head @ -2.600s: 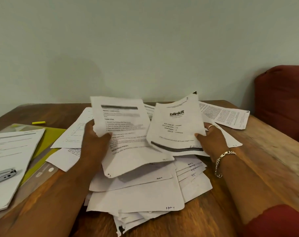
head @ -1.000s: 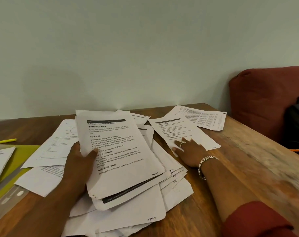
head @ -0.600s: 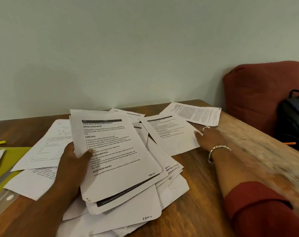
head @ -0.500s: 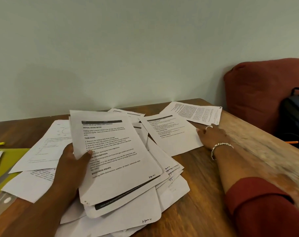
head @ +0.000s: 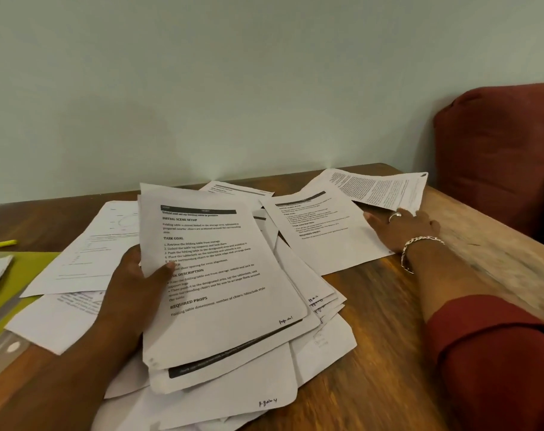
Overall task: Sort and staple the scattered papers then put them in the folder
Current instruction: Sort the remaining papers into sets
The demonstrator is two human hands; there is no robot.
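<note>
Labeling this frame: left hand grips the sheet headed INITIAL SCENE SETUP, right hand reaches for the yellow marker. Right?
Not quite. The left hand does grip that sheet, but the right hand reaches the far-right printed page; the yellow marker lies untouched at far left, per the head view.

we count two hands, a left hand and a right hand, one green folder, one yellow highlighter, one red cushion, and too many overlapping papers to count
</note>
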